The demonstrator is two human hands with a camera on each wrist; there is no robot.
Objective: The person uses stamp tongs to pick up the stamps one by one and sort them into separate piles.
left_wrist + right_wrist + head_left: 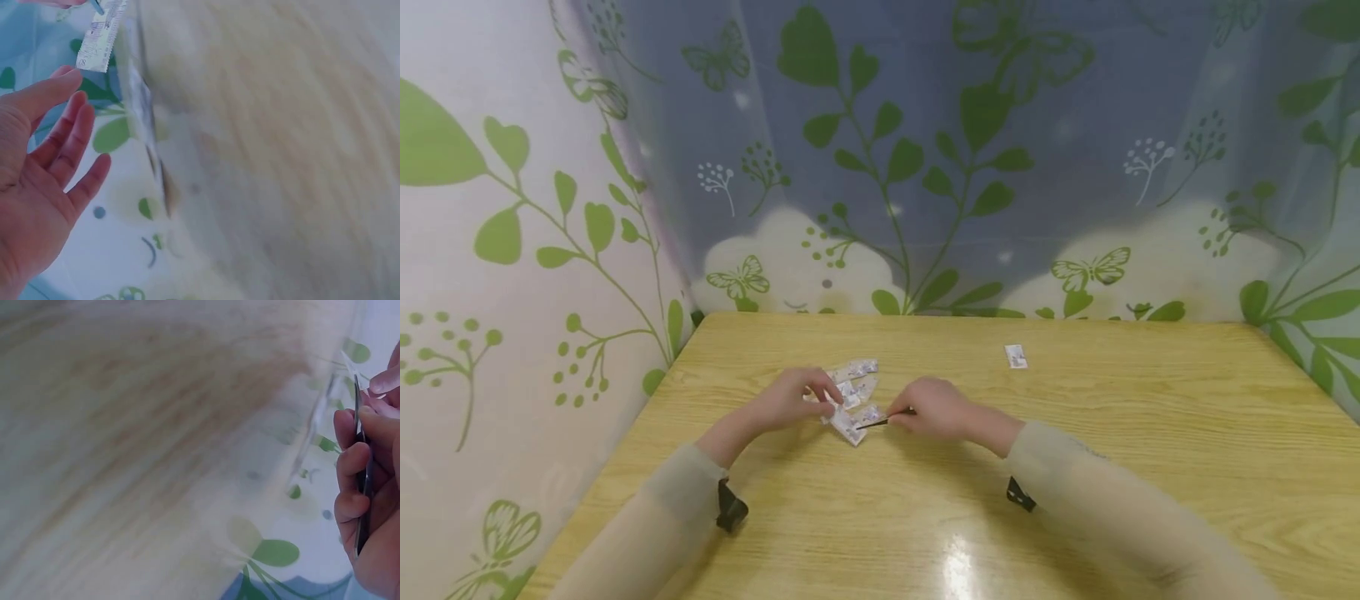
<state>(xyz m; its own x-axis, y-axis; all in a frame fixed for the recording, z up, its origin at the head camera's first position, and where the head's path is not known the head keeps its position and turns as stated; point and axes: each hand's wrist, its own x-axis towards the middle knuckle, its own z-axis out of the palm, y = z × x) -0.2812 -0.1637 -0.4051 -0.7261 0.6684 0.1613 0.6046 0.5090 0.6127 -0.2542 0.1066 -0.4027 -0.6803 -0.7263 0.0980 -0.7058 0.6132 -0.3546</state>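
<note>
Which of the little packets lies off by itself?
The packet farthest right, near the back edge of the table; the other packets are bunched near the left hand.

Cream long sleeves (658, 508), black wrist-worn cameras (730, 507)

1. The table (1150, 392): yellow, streaked with a slightly darker wood grain.
2. The back cloth (1075, 150): muted grey-blue, printed with green leaves, stems and butterflies, white and green berry sprigs, and creamy white cloud shapes low down.
3. The side cloth (445, 258), on the left: pale pinkish white, patterned with green leaves, berry sprigs and butterflies.
4. The clustered sachets (847, 427): whitish, with small grey-violet print.
5. The lone sachet (1016, 357): white too, with dark greyish print.
6. The slim tool (874, 424): dark, nearly black.
7. The sleeves (647, 517): plain pale cream.
8. The wrist fittings (731, 505): black.
</note>
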